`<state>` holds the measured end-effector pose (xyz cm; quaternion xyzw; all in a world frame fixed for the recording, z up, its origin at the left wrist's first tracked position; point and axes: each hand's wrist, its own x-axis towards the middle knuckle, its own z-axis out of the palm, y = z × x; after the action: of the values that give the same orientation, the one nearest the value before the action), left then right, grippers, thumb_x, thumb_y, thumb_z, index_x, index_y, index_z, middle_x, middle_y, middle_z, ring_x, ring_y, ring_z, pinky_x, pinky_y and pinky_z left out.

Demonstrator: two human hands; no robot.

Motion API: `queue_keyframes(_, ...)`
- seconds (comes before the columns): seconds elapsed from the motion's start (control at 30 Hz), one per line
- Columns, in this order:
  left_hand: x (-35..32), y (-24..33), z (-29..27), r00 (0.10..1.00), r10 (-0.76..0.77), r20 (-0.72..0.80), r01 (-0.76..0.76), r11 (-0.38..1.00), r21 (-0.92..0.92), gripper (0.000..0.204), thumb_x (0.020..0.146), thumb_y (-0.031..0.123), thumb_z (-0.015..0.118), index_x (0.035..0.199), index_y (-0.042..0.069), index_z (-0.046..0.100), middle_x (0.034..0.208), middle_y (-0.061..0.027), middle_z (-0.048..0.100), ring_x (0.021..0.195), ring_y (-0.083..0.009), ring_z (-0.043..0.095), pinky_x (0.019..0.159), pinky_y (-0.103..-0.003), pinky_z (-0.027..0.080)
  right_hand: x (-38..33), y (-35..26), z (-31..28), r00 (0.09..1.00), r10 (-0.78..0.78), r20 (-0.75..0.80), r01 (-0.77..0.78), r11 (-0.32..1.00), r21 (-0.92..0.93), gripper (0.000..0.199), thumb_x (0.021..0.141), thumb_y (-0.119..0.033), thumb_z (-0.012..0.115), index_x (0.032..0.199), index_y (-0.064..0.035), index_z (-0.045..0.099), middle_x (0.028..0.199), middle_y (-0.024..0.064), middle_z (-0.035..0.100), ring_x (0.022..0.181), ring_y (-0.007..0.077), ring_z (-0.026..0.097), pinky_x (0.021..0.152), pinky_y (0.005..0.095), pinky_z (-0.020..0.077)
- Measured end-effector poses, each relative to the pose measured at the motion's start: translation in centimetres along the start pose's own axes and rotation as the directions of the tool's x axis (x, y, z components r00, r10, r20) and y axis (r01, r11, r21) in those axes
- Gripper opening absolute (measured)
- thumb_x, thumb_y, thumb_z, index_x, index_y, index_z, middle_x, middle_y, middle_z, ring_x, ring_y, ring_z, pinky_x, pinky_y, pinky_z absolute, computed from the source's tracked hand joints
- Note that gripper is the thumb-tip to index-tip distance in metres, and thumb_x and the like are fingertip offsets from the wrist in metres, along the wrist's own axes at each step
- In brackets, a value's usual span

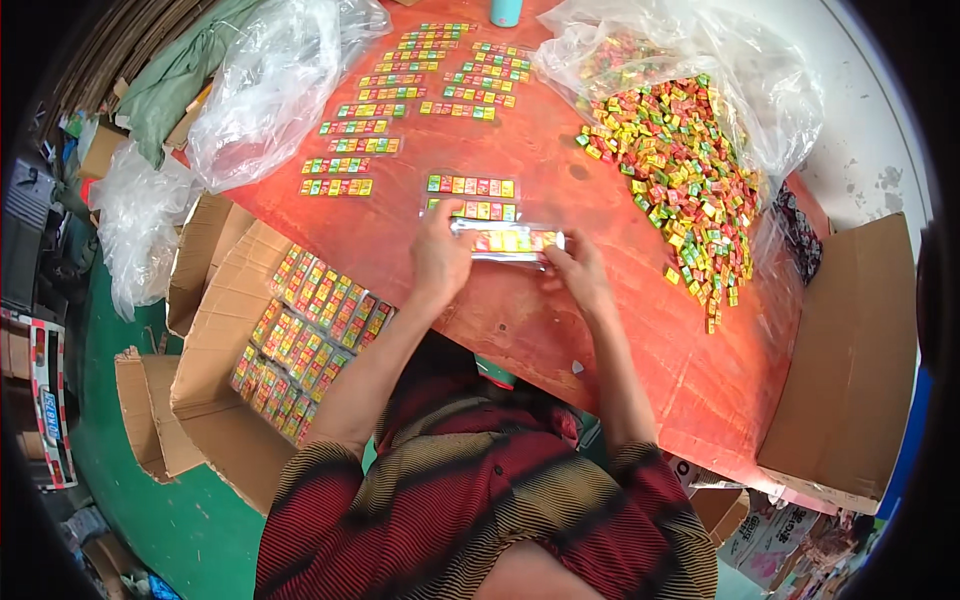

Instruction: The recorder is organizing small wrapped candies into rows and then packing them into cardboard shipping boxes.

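Clear plastic gleams between two bare hands: a shiny pack [510, 243] of little red, yellow and green pieces, held just above or on the red table [560, 350], and I cannot tell which. Left hand [443, 258] has the pack's left end, fingers closed in on it, thumb side toward the middle. Right hand [583, 277] pinches the opposite end, thumb near the lower corner. So the pack sits squarely between the two grips, lying crosswise, its row of coloured pieces facing up and its middle free of fingers.

Just beyond it, two filled strips [470, 187] lie flat one behind the other, the nearer one right by the left hand's fingertips. Farther up the table, and what a line-up, two columns of similar packs [363, 125] run away toward a blue cup [507, 14] at the far edge. Over on the right, a big loose heap [690, 170] of the same small pieces spills from a clear bag [790, 90]. Down by the left forearm, an open cardboard box [225, 345] holds neat rows of packed strips [315, 340]. Another carton [850, 370] stands at the right edge.
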<state>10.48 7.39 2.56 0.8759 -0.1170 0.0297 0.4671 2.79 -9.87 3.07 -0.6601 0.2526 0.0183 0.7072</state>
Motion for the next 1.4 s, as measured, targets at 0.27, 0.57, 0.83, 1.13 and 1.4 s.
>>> queue_keyframes(0.27,-0.5,-1.6,-1.5,0.998,-0.018,-0.062,0.033,0.967,0.253,0.042,0.071,0.017,0.063,0.106,0.003,0.045,0.093,-0.0176,0.051,0.088,-0.0346,0.051,0.073,-0.043,0.041,3.7,3.7,1.3,0.875,-0.482,0.054,0.397,0.646,-0.652,0.042,0.080,-0.017,0.056,0.113,0.0038,0.040,0.079,0.0077,0.055,0.066,0.0112,0.054,0.045,0.0247,0.0461)
queue_keyframes(0.57,-1.3,-1.8,-1.7,0.994,-0.104,0.029,0.102,0.993,0.052,0.042,0.070,0.018,0.064,0.106,0.001,0.048,0.095,-0.0181,0.053,0.089,-0.0307,0.053,0.077,-0.037,0.042,0.2,-0.2,2.9,0.999,0.007,0.052,0.002,0.986,-0.168,0.044,0.078,-0.012,0.055,0.116,0.0041,0.039,0.084,0.0109,0.056,0.068,0.0129,0.055,0.054,0.0247,0.0452)
queue_keyframes(0.83,3.9,-1.9,-1.0,0.994,-0.106,-0.021,0.108,0.990,0.088,0.041,0.073,0.020,0.062,0.106,0.002,0.047,0.097,-0.0192,0.051,0.090,-0.0337,0.051,0.077,-0.040,0.041,6.2,1.2,3.3,0.953,-0.304,-0.012,0.278,0.887,-0.369,0.043,0.078,-0.013,0.056,0.114,0.0042,0.041,0.074,0.0085,0.055,0.064,0.0129,0.054,0.054,0.0252,0.0444)
queue_keyframes(1.13,2.9,-1.4,-1.3,0.985,-0.173,0.007,0.166,0.956,0.241,0.042,0.074,0.024,0.061,0.108,0.004,0.046,0.098,-0.0194,0.052,0.091,-0.0337,0.051,0.077,-0.041,0.041,4.3,-0.7,4.2,0.992,-0.127,0.011,0.122,0.928,-0.351,0.046,0.077,-0.018,0.057,0.114,0.0036,0.040,0.093,0.0176,0.055,0.073,0.0185,0.057,0.060,0.0322,0.0484)
queue_keyframes(1.4,3.9,-1.5,-1.5,0.989,-0.147,0.005,0.147,0.987,-0.064,0.051,0.070,0.025,0.064,0.109,-0.001,0.044,0.103,-0.0212,0.051,0.096,-0.0335,0.050,0.081,-0.039,0.040,4.2,-2.3,3.8,0.982,-0.187,0.036,0.189,0.979,-0.078,0.043,0.080,-0.014,0.057,0.115,0.0014,0.039,0.083,0.0084,0.055,0.059,0.0115,0.053,0.044,0.0209,0.0439)
